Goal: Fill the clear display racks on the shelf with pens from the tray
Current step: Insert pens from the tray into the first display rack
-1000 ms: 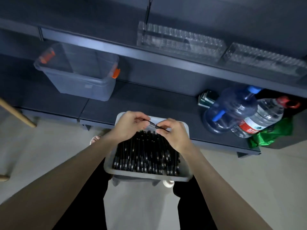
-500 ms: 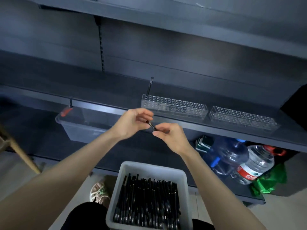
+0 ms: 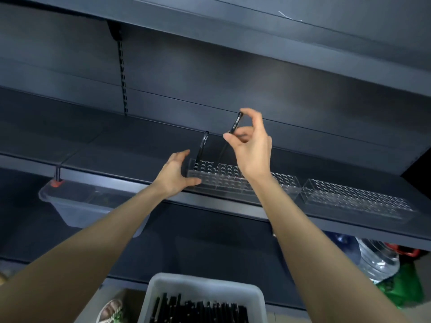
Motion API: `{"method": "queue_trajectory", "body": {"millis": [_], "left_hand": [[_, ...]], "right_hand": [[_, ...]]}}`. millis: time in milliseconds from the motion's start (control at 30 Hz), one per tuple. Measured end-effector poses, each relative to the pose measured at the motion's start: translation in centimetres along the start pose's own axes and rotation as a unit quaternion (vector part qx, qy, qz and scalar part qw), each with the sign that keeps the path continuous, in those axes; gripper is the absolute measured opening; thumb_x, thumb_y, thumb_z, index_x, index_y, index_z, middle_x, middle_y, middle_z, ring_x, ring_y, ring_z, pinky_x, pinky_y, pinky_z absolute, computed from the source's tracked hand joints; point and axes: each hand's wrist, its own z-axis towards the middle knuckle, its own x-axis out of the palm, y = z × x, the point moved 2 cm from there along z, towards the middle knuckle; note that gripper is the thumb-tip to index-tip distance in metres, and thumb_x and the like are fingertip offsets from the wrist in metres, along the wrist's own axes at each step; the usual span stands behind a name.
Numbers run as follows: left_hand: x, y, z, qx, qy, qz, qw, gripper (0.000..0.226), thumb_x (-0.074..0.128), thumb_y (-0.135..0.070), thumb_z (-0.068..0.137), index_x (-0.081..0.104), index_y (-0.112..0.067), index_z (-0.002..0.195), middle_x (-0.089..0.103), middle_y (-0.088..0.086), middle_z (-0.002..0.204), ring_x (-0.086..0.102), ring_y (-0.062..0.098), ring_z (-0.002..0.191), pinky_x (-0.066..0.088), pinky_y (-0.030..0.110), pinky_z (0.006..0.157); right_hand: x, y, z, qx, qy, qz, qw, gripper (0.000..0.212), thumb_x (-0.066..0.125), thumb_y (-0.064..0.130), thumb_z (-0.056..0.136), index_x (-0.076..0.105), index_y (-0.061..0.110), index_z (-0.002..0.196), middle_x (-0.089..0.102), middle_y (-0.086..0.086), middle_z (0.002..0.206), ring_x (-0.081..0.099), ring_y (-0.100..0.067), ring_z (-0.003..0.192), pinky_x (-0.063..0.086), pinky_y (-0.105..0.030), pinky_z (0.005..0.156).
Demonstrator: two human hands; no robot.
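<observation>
Above the left clear plastic rack [image 3: 221,183] on the dark shelf [image 3: 116,145], my right hand [image 3: 251,148] pinches one slim black pen [image 3: 235,124], tilted, its lower end at the holes. My left hand [image 3: 173,176], fingers spread, touches the rack's left end. Another black pen [image 3: 202,146] stands in its far-left corner. A right clear rack [image 3: 354,199] makes two. The white tray [image 3: 203,284] of pens sits nearest me.

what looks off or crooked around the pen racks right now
Nothing is spilled or damaged. The seated pen in the far left corner of the left rack leans slightly rather than standing straight. The held pen, pinched by the right hand, is tilted too, tip down at the rack.
</observation>
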Motion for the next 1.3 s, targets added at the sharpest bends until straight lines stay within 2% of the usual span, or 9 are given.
{"method": "queue_trajectory", "body": {"millis": [100,200,400,567,1033,1167,1300], "left_hand": [[0.7,1.3,1.3,-0.002,0.009,-0.047,0.999,0.088,0.081,-0.019,0.07,0.032,-0.01,0.143,0.042,0.007,0.141,0.042,0.02,0.129,0.039,0.039,0.106],[1.1,2.3,1.5,0.0,0.008,-0.09,0.996,0.074,0.08,-0.017,0.071,0.043,-0.011,0.135,0.055,0.005,0.126,0.054,0.016,0.113,0.044,0.028,0.098],[1.6,3.0,1.4,0.025,-0.013,-0.108,0.994,0.063,0.08,-0.019,0.071,0.05,-0.017,0.127,0.058,-0.003,0.11,0.057,0.012,0.104,0.042,0.018,0.09],[1.6,2.9,1.2,0.03,-0.018,-0.104,0.994,0.063,0.079,-0.02,0.073,0.049,-0.017,0.129,0.057,-0.009,0.107,0.056,0.01,0.104,0.042,0.019,0.093],[1.6,3.2,1.0,0.019,-0.016,-0.089,0.996,0.066,0.079,-0.027,0.072,0.049,-0.019,0.13,0.058,-0.008,0.112,0.056,0.012,0.11,0.043,0.03,0.102],[1.6,3.1,1.0,0.018,-0.02,-0.09,0.996,0.064,0.079,-0.026,0.072,0.05,-0.019,0.128,0.058,-0.01,0.108,0.057,0.011,0.108,0.043,0.029,0.101],[1.6,3.0,1.0,0.019,-0.019,-0.087,0.996,0.063,0.079,-0.025,0.073,0.05,-0.019,0.129,0.057,-0.012,0.107,0.056,0.01,0.108,0.043,0.026,0.1]], "right_hand": [[1.7,-0.5,1.6,-0.014,-0.013,0.006,1.0,0.048,0.073,0.012,0.08,0.051,0.024,0.122,0.062,0.008,0.072,0.065,-0.012,0.073,0.05,-0.028,0.082],[3.3,-1.6,2.1,-0.02,-0.008,0.011,1.0,0.047,0.071,0.01,0.082,0.051,0.02,0.123,0.063,0.006,0.071,0.065,-0.014,0.071,0.051,-0.035,0.084],[5.1,-3.8,1.6,-0.043,0.009,-0.005,0.999,0.048,0.071,0.009,0.082,0.05,0.016,0.125,0.061,0.007,0.072,0.064,-0.014,0.072,0.052,-0.034,0.082],[6.1,-5.1,0.8,-0.039,0.034,-0.031,0.998,0.054,0.071,0.01,0.082,0.047,0.019,0.13,0.063,0.001,0.079,0.064,-0.018,0.077,0.051,-0.035,0.083],[6.3,-4.8,0.5,-0.029,0.074,-0.043,0.996,0.048,0.065,0.005,0.087,0.048,0.019,0.13,0.063,-0.003,0.085,0.063,-0.02,0.083,0.051,-0.036,0.087],[6.5,-5.1,0.2,-0.036,0.102,-0.065,0.992,0.047,0.062,0.002,0.088,0.047,0.019,0.13,0.062,-0.004,0.085,0.062,-0.021,0.083,0.051,-0.036,0.084],[6.8,-5.4,-0.2,-0.026,0.09,-0.062,0.994,0.049,0.061,0.002,0.089,0.046,0.021,0.132,0.065,-0.007,0.092,0.063,-0.02,0.086,0.051,-0.031,0.085]]}}
